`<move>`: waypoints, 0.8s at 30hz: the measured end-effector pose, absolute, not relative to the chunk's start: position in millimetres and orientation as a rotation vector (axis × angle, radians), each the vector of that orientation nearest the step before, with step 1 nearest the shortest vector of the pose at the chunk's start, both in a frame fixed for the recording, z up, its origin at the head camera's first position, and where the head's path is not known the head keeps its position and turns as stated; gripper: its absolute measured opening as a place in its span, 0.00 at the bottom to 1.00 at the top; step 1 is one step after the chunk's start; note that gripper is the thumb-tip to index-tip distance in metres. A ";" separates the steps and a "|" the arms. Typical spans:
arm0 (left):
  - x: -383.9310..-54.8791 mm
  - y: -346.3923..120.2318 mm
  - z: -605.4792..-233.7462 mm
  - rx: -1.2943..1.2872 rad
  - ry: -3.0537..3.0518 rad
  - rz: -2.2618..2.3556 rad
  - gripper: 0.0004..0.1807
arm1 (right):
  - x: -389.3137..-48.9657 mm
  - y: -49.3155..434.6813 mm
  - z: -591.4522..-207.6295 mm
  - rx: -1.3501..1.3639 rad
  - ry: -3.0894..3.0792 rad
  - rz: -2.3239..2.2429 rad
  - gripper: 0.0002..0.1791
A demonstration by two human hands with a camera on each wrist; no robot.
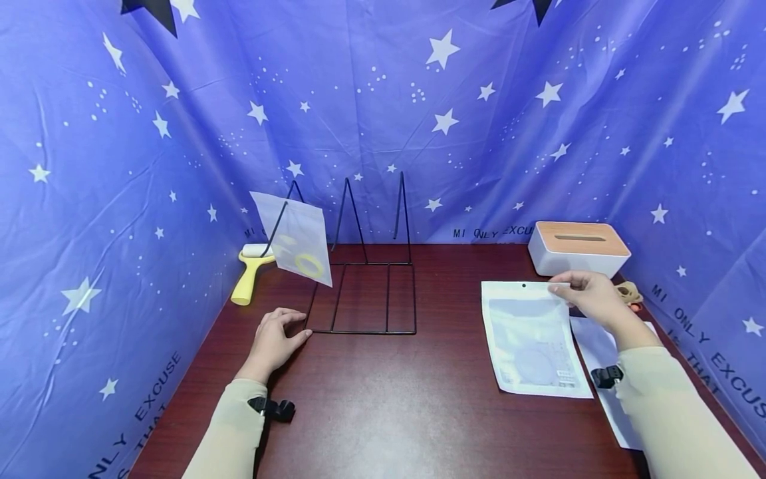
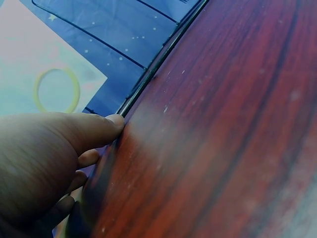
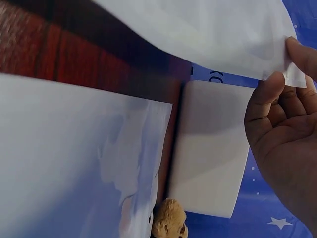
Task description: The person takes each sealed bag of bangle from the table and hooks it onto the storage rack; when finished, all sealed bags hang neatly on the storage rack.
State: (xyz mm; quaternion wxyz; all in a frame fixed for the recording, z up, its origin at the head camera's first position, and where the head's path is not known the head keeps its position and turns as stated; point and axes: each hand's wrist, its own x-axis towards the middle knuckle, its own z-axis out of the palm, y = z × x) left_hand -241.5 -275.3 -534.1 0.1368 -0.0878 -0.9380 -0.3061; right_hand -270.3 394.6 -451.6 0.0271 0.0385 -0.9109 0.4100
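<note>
My right hand (image 1: 589, 301) pinches the top right corner of a white zip pouch (image 1: 529, 339) with a clear front and a small hang hole. In the right wrist view, thumb and finger meet on that pouch's edge (image 3: 223, 39). At the left, my left hand (image 1: 270, 344) holds the front left corner of a black wire rack (image 1: 362, 331) between thumb and fingers. The rack has three pointed uprights. A white pouch (image 1: 302, 223) with a yellow ring on it leans in its left upright, tilted. The left wrist view shows my thumb (image 2: 94, 130) on the wire.
Behind my right hand stands a white tissue box (image 1: 562, 256) with a wooden lid. Another white pouch (image 1: 610, 386) lies partly under my right forearm, near a small tan object (image 1: 628, 291). A yellow-handled lint roller (image 1: 248, 276) lies left of the rack. Starry blue curtains enclose the table.
</note>
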 end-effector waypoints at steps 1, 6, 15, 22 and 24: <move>-241.6 -275.0 -533.9 -0.252 -2.717 -0.889 0.21 | -269.6 394.4 -450.8 0.131 -2.802 1.267 0.21; -241.9 -274.6 -533.4 -0.257 -2.721 -0.892 0.20 | -265.9 393.1 -447.0 0.131 -2.771 1.281 0.21; -242.5 -275.5 -534.0 -0.255 -2.728 -0.887 0.21 | -262.3 392.0 -445.3 0.080 -2.702 1.323 0.23; -241.5 -276.0 -534.2 -0.262 -2.714 -0.884 0.20 | -258.4 391.0 -441.4 0.109 -2.592 1.356 0.19; -241.3 -276.0 -533.7 -0.262 -2.711 -0.887 0.20 | -258.4 390.1 -440.0 0.116 -2.559 1.380 0.18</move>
